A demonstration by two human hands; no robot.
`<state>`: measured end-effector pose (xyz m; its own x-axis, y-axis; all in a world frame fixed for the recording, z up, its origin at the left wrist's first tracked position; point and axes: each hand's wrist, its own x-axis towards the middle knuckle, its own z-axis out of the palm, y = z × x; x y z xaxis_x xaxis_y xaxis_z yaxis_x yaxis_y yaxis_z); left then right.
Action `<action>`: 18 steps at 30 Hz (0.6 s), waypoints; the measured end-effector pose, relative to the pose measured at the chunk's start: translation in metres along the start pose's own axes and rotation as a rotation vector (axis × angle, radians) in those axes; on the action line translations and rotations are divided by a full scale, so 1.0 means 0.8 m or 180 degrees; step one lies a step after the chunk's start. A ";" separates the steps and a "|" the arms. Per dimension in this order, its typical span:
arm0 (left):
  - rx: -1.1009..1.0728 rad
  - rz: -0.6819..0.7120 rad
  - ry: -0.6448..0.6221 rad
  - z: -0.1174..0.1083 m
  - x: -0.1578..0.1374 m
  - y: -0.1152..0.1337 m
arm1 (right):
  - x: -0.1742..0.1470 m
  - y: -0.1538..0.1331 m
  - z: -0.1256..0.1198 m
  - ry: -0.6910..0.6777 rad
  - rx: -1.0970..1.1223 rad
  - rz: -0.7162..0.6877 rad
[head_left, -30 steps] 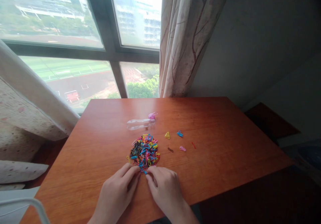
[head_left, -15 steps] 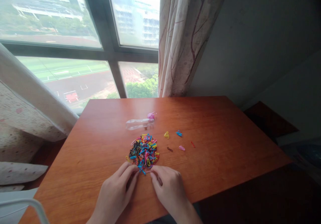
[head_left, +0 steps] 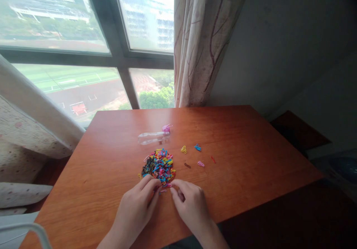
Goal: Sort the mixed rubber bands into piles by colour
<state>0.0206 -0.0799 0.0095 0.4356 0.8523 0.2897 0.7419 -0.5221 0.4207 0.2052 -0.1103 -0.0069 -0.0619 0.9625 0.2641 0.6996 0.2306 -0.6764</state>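
A heap of small multicoloured rubber bands (head_left: 158, 164) lies on the wooden table. At its near edge are both of my hands, fingertips close together. My left hand (head_left: 139, 200) has its thumb and fingers drawn together against the bands; what is between them is hidden. My right hand (head_left: 191, 200) pinches at a pink rubber band (head_left: 168, 185) with thumb and forefinger. Just below the left fingertips lies a small pale pink and blue piece (head_left: 163, 191). To the right of the heap, apart from it, are a yellow cluster (head_left: 183, 149), a blue cluster (head_left: 198, 147) and single brown, pink and red bands.
Behind the heap a clear plastic bottle (head_left: 153, 138) lies on its side, a pink cap-like piece (head_left: 166, 128) by its right end. The table (head_left: 237, 148) reaches back to a window with curtains (head_left: 195, 55). A white curved rail (head_left: 33, 226) stands at lower left.
My left hand has shifted right and slightly up along the near edge of the heap. The blue band that was between my hands is less visible; a pink one now shows at my right fingertips.
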 end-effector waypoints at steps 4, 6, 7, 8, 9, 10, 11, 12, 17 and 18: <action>-0.0038 0.0059 -0.0086 0.002 -0.004 0.000 | 0.004 -0.005 0.006 -0.0046 0.0052 -0.0076; -0.0057 0.0091 -0.0100 0.003 -0.005 0.000 | 0.005 -0.009 0.008 -0.0061 0.0061 -0.0135; -0.0066 0.0099 -0.0101 0.003 -0.005 0.000 | 0.005 -0.010 0.008 -0.0056 0.0062 -0.0156; -0.0074 0.0103 -0.0095 0.003 -0.005 0.000 | 0.005 -0.011 0.008 -0.0044 0.0065 -0.0167; -0.0085 0.0106 -0.0087 0.002 -0.005 0.000 | 0.005 -0.011 0.008 -0.0026 0.0069 -0.0164; -0.0097 0.0100 -0.0083 0.002 -0.005 0.000 | 0.004 -0.009 0.007 0.0003 0.0076 -0.0148; -0.0109 0.0088 -0.0076 0.001 -0.006 -0.001 | 0.003 -0.007 0.005 0.0030 0.0087 -0.0125; -0.0118 0.0070 -0.0068 0.001 -0.007 -0.001 | 0.003 -0.003 0.002 0.0056 0.0098 -0.0096; -0.0120 0.0009 -0.0005 -0.002 -0.017 -0.006 | 0.003 0.045 -0.030 0.0355 -0.0019 0.0197; -0.0126 0.0016 0.0003 -0.002 -0.020 -0.007 | 0.005 0.058 -0.040 0.0488 -0.0125 0.0261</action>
<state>0.0087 -0.0909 0.0039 0.4387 0.8497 0.2927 0.7190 -0.5272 0.4528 0.2600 -0.1006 -0.0156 0.1037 0.9440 0.3131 0.7253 0.1436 -0.6732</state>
